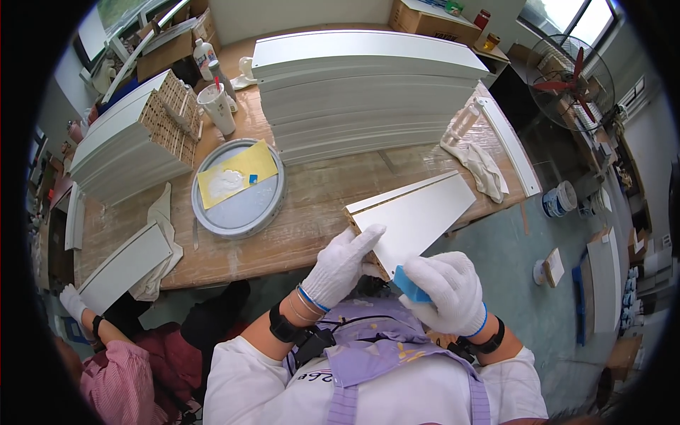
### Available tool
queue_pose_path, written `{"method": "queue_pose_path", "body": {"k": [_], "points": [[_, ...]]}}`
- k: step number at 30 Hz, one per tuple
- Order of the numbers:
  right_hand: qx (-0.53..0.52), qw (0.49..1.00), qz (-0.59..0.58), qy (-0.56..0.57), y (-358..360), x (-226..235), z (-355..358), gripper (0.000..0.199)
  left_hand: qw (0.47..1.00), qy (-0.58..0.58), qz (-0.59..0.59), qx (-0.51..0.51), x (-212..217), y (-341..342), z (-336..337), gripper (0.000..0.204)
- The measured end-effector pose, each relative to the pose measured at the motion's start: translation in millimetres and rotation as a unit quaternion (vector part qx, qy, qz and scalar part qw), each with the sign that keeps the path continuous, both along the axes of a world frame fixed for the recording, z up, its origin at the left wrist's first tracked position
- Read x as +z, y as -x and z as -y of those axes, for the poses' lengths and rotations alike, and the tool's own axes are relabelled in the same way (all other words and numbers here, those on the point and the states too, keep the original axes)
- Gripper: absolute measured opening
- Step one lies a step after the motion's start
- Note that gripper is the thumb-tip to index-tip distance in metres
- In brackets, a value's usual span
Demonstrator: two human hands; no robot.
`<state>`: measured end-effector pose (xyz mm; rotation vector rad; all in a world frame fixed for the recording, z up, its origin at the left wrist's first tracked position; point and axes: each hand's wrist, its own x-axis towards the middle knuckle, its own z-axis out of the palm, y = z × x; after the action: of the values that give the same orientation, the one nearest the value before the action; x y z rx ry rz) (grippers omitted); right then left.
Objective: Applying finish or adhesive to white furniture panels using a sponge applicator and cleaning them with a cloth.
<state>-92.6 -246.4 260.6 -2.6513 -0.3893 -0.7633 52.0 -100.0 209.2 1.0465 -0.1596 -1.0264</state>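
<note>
- Wooden bench (297, 227) fills the middle of the workshop, with a tall stack of white boards (368, 92) at the far side and a smaller stack (120, 152) at the far left.
- Near its front edge, a white panel (418, 216) lies tilted, its near end off the bench.
- Left hand (340, 265), gloved, holds this near end, fingers closed around the edge.
- Right hand (450, 290) grips a blue scraper (409, 285), which touches the panel's near corner.
- Step in hand seems to be filling or smoothing the panel's edge.
- Next move probably needs a steady pull of the scraper along the edge.
- A round lid (239, 188) with a yellow sheet and white paste lies to the left.
- At near left, another person's gloved hand (71, 301) is beside a board.
</note>
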Motion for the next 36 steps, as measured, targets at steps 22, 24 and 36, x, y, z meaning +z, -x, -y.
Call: {"method": "queue_pose_path", "body": {"k": [22,24,36], "points": [[-0.051,0.994,0.014,-0.097,12,-22,0,0.063,0.952,0.072,0.297,0.016,-25,3,1,0.053],[-0.079,0.992,0.014,-0.095,14,-27,3,0.062,0.939,0.078,0.333,0.019,-28,3,1,0.053],[-0.118,0.981,0.005,-0.156,19,-35,4,0.055,0.978,0.059,0.198,0.001,-27,3,1,0.045]]}}
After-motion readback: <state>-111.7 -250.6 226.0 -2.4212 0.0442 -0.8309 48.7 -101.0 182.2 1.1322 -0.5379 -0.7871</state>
